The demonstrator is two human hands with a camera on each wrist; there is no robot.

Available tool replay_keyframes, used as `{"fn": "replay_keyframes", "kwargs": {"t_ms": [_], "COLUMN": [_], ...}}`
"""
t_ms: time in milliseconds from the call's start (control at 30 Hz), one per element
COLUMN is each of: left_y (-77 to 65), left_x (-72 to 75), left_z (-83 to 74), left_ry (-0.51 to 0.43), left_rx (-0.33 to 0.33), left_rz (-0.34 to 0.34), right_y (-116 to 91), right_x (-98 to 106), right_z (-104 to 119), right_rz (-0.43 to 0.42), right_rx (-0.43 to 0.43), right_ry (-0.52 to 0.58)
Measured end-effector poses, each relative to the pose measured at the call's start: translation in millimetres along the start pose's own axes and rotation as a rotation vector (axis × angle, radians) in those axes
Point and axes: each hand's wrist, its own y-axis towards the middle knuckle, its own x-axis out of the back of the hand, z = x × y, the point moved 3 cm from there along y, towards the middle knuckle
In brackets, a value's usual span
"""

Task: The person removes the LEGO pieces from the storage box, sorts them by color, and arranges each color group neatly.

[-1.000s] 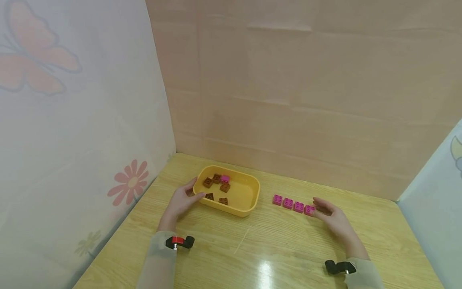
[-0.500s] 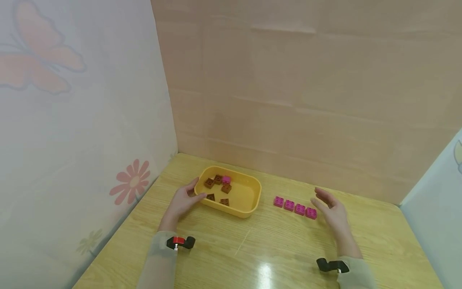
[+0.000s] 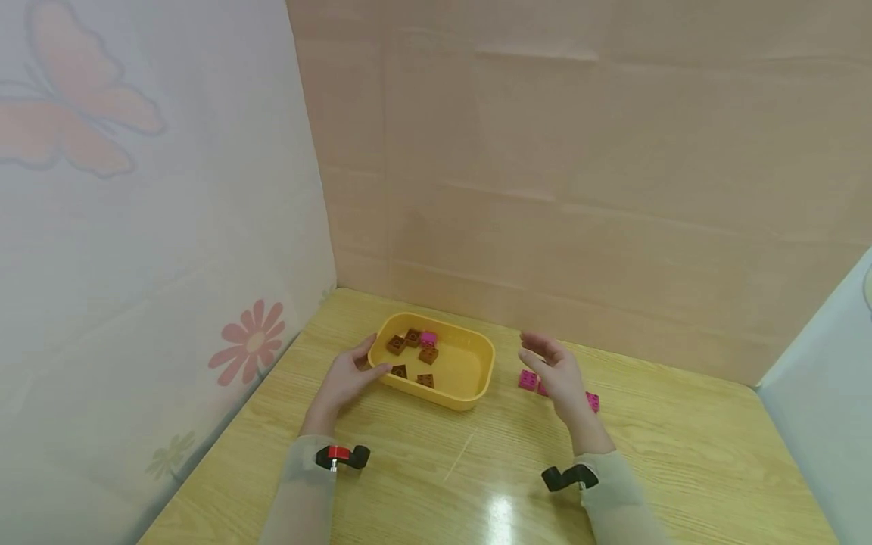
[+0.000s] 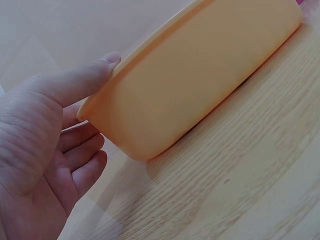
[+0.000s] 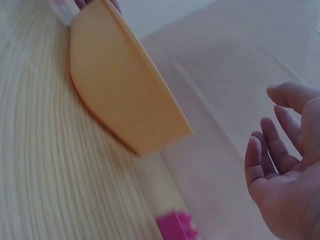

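A yellow plastic tray [image 3: 466, 371] sits on the table with several brown toy bricks [image 3: 397, 345] and a pink brick [image 3: 428, 338] inside. My left hand [image 3: 344, 378] grips its left end; the thumb [image 4: 95, 77] lies at the rim and the other fingers are round the outside. To the right of the tray is a row of pink studded bricks [image 3: 527, 380], partly hidden by my right hand [image 3: 562, 382]. That hand is above the row, its fingers [image 5: 270, 145] loosely bent with nothing between them. One pink brick [image 5: 175, 226] shows low in the right wrist view.
The wooden table [image 3: 409, 469] meets a peach-coloured cloth wall [image 3: 545, 227] at the back. A pale wall with flower and butterfly pictures [image 3: 170, 227] stands on the left, and another pale wall [image 3: 831, 424] on the right. Each wrist carries a black camera mount [image 3: 572, 477].
My right hand has withdrawn from the rightmost pink brick and moved left over the row, towards the tray. My left hand keeps its place on the tray.
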Motion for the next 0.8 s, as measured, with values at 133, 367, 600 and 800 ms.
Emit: {"fn": "replay_keyframes", "kwargs": {"t_ms": [133,367,600,800], "left_y": [-0.3,0.2,-0.4,-0.2], "left_x": [0.2,-0.4,0.0,-0.4], "left_z": [-1.7,-1.3,-1.4,-1.9], "left_ry": [0.002,0.025,0.015,0.035], "left_rx": [0.005,0.003,0.001,0.004], "left_rz": [0.001,-0.002,-0.004,-0.004], "right_y": [12,33,57,68], "right_x": [-39,-94,-138,-162], "right_z": [9,13,0,-8], "right_rz": [0.08,0.175,0.214,0.184], "right_rx": [0.021,0.007,-0.002,-0.018], "right_ry": [-0.005,-0.074,-0.293,-0.409]}}
